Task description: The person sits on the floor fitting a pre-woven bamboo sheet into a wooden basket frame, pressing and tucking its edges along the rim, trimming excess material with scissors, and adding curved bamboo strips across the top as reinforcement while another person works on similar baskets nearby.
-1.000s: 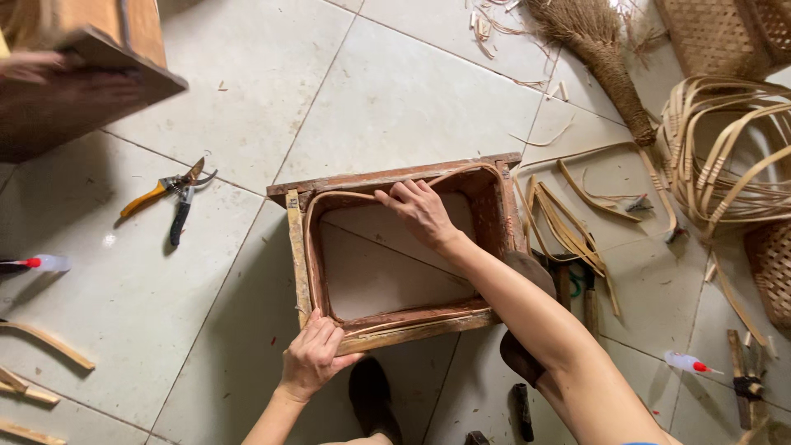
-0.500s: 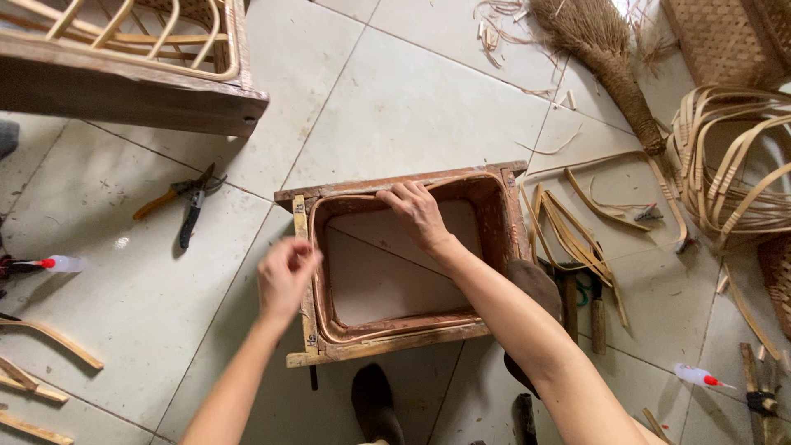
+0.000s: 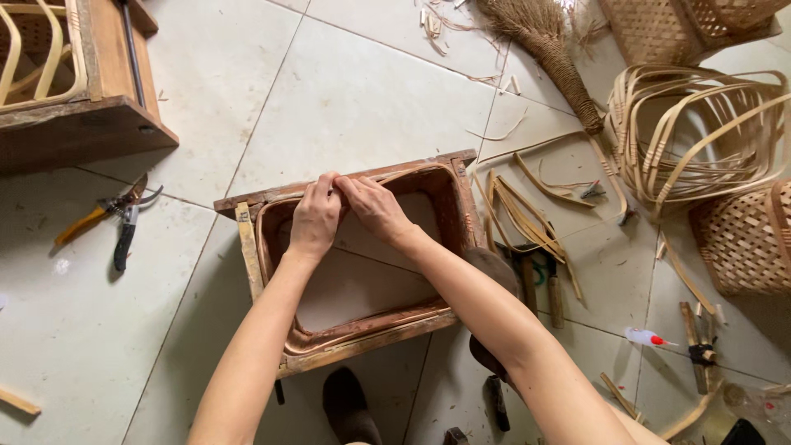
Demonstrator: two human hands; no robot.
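rectangular wooden frame mould [image 3: 251, 255], open in the middle, lying flat on the tiled floor [image 3: 346, 91] at centre view, with a reddish-brown bent strip [image 3: 449, 206] lining its inner wall. left hand [image 3: 315, 221] and right hand [image 3: 375, 208] both rest on the far long side of the frame, touching each other at the thumbs; the fingers of each are curled together and pressed down on the strip at the frame's upper edge, though whether they pinch it or only press on it cannot be told. forearms reach in from the lower edge of the view, the right one crossing over the frame's near right corner. left of the frame, on the floor: pruning shears [image 3: 125, 227] with dark handles beside pliers with yellow handles [image 3: 82, 225], just apart from the frame. upper left: a wooden crate [image 3: 107, 124] holding curved bamboo strips. right of the frame: loose bamboo strips [image 3: 519, 210] just beside it, a coil of bamboo splints [image 3: 700, 132] further off, a woven basket [image 3: 741, 239] at the right edge, another woven basket [image 3: 659, 29] at the top, a straw broom [image 3: 548, 53] near the top. lower right: a small glue tube with red cap [image 3: 647, 338]. dark shoe [image 3: 346, 404] at the bottom edge.
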